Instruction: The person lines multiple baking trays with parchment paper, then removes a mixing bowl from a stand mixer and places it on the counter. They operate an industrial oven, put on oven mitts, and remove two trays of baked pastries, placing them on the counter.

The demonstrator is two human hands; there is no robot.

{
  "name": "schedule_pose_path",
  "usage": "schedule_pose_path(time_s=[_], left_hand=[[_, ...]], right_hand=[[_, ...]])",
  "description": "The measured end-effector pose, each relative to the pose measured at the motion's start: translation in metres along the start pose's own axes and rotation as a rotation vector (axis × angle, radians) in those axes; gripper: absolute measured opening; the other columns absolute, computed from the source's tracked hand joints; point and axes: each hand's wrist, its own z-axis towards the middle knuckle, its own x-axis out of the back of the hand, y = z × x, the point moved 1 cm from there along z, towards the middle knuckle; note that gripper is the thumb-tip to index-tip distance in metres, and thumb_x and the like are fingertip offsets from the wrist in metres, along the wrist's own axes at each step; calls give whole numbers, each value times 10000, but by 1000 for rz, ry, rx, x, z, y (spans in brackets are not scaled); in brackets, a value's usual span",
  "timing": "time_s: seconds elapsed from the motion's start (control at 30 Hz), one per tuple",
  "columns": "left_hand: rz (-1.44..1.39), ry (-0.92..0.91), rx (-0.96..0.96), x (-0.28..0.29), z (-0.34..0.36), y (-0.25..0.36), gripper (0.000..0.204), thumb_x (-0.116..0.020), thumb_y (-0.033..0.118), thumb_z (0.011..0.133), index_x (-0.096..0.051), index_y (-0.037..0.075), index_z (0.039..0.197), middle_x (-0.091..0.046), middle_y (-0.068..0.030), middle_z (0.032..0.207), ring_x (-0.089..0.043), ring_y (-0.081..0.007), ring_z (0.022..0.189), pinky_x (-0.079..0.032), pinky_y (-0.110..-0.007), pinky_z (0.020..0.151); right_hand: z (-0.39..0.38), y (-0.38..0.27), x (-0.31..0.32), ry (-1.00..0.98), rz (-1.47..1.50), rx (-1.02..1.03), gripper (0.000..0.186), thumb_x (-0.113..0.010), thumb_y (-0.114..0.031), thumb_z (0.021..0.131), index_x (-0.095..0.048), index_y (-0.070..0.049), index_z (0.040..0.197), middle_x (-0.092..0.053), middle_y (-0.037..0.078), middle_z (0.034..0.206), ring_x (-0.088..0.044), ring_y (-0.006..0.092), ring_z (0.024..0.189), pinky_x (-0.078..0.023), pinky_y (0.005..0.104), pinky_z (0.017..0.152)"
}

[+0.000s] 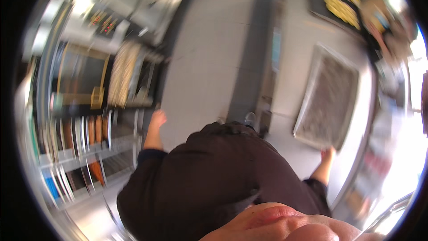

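Observation:
My left hand hangs out at my left side, over the floor near the front of the oven and rack. Nothing can be made out in it, and its fingers are smeared by motion. My right hand is at the near edge of a large rectangular metal baking tray on the counter to my right. Its fingertips overlap or adjoin the rim; blur hides whether they grip it. The tray's dark, worn bottom is visible, with no food on it.
Further along the counter, a dark tray bears pale yellow dough pieces. To my left stand an oven with a glass door and a metal rack of upright trays and boards. A grey floor aisle runs between.

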Motion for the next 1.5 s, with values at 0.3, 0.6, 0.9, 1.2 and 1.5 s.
schedule_pose_path(time_s=[0.3,0.6,0.9,1.2,1.5], left_hand=[[-428,356,549,26,-54,16,182,-667,161,936,-741,39,1049,-734,-82,823,-690,-181,668,-535,-356,596],[-590,962,375,223,80,-53,313,-688,218,961,-738,19,1196,-792,-169,1066,-766,-286,1019,-585,-389,883],[-511,1297,215,498,284,-116,643,-694,335,1009,-478,-29,1492,-622,-289,1412,-587,-422,1346,-471,-461,1128],[-525,1378,235,527,316,-122,545,-597,264,1052,-399,-86,1420,-708,-339,995,-693,-532,932,-554,-583,798],[275,953,755,572,228,-79,367,-618,201,987,-557,0,1289,-729,-222,893,-739,-417,843,-600,-508,742]], right_hand=[[-65,-86,-126,701,-1714,143,685,-602,-467,944,-556,11,1432,-632,267,1378,-587,490,1309,-525,654,1000],[-155,-101,-468,262,-967,1389,422,-602,-219,1016,-613,15,1366,-579,241,1398,-540,417,1333,-472,535,1109],[-327,-16,-774,-471,-724,906,460,-521,-325,1114,-742,26,914,-638,110,587,-650,246,602,-510,444,640],[-502,-19,-1071,-890,-860,1476,471,-589,-389,1045,-734,17,855,-598,171,627,-588,232,603,-464,423,619],[-764,27,-1377,-1703,-889,1836,303,-608,-270,1030,-676,-67,1245,-728,207,998,-712,387,895,-552,466,791]])
